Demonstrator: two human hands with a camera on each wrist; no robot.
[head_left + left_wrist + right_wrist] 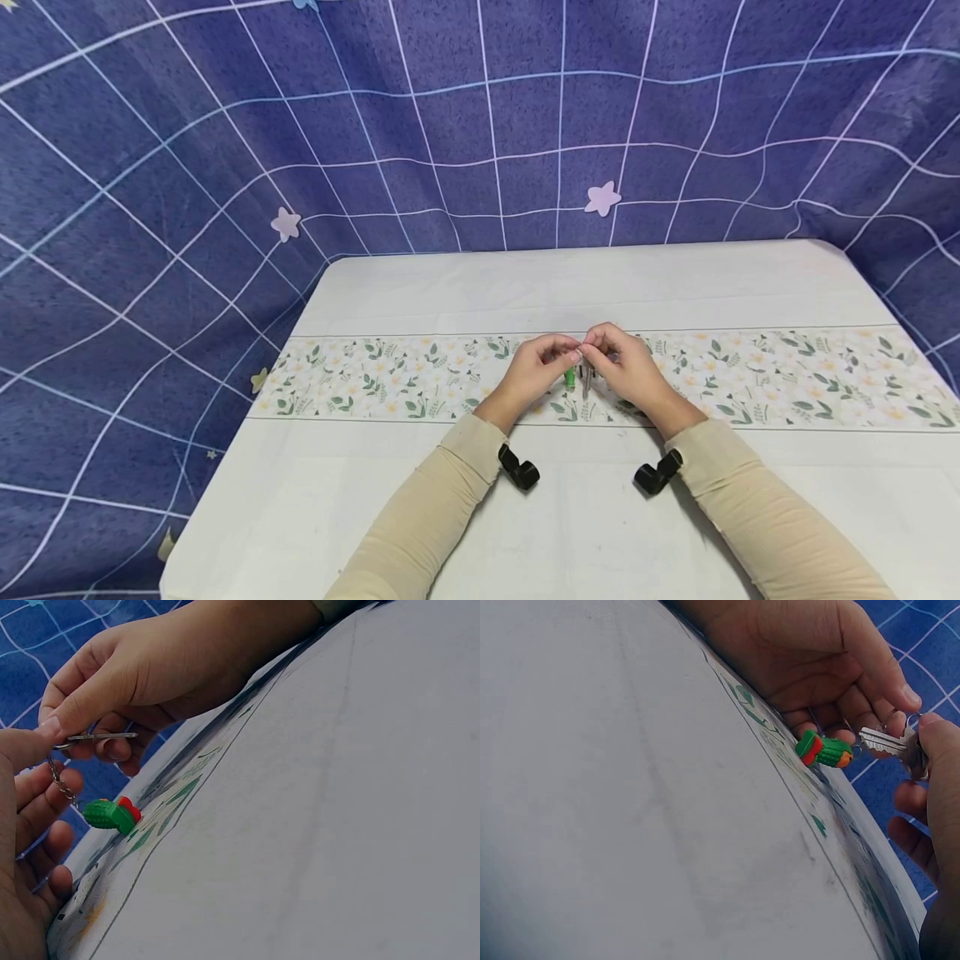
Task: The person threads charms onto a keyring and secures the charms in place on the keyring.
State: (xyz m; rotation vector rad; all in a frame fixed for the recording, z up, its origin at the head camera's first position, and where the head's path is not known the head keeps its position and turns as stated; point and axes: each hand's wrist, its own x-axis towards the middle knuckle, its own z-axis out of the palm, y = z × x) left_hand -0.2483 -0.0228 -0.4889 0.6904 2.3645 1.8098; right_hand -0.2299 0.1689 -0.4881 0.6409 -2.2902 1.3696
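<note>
Left hand (538, 367) and right hand (624, 364) both pinching ring (913, 718) between them; charm (109, 815) dangles below left, key (883, 742) below right.

a bumpy green charm (111, 816) with red and orange parts dangles on a metal chain (58, 779) beside a silver key (883, 742), their metal ring (63, 747) pinched between left hand (542, 364) and right hand (624, 360).

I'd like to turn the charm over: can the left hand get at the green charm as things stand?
Probably yes: the green charm hangs on its chain beside the left hand, with nothing seen between them. Its thumb, though, is at the key ring, so the grip may need to shift.
</note>
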